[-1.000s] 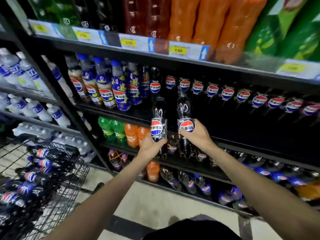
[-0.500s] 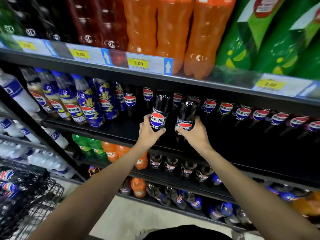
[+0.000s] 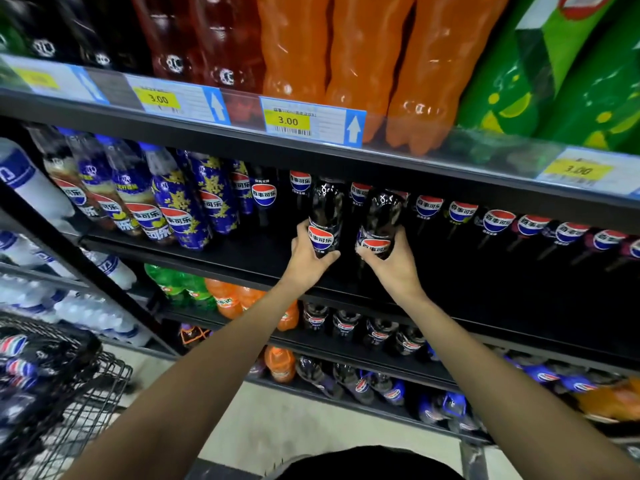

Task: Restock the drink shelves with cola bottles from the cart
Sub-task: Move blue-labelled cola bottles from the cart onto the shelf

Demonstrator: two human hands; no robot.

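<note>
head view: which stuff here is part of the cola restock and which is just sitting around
Job: left hand gripping left cola bottle; right hand gripping right cola bottle; cola shelf; cart; cart cola bottles.
Bystanders: orange soda bottles; green soda bottles; water bottles; price tag.

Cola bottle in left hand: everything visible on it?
The cola bottle is glossy plastic by its look, holding dark liquid, with highlights on its shoulder. A label with a red, white and blue round logo wraps its lower body. It is roughly upright over the middle shelf. The left hand grips it round the label, hiding its base; the cap is lost in shadow. The other cola bottle, gripped by the right hand, is close beside it.
</note>
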